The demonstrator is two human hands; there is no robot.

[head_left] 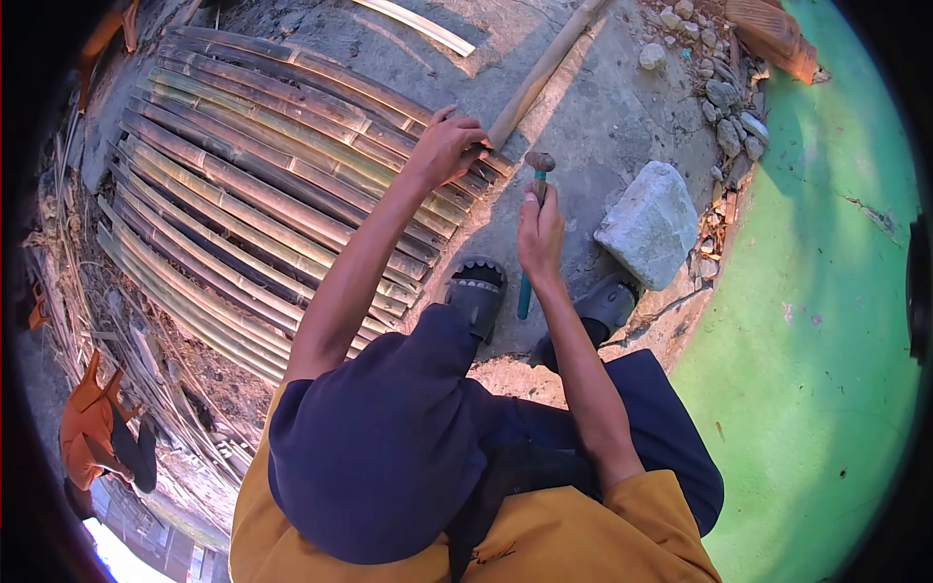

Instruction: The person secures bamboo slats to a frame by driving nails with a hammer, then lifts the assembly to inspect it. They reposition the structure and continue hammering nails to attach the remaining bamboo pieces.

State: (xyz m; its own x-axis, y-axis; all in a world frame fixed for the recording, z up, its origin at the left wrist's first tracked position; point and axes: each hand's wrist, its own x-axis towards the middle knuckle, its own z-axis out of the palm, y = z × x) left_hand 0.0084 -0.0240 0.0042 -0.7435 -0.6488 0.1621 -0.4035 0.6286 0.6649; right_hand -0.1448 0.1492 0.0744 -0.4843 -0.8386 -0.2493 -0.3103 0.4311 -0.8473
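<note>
My right hand [540, 231] is wrapped round the handle of a hammer [525, 296] with a green grip and a rusty brown head, which points away from me. To its left, my left hand [447, 153] is over the right-hand ends of a panel of bamboo slats [262, 131]. Its fingers are curled together, and whatever may be between the fingertips is too small to make out. Just beyond those fingers lies the near end of a long wooden pole [544, 73]. The slats run side by side, with narrow gaps.
A big pale stone block [649, 225] sits right of my sandals [476, 296]. Beyond it are rubble stones [724, 107] and a green painted floor [807, 340]. A loose bamboo strip [418, 24] lies at the top. An orange chair [97, 413] and bamboo scraps [185, 418] are left.
</note>
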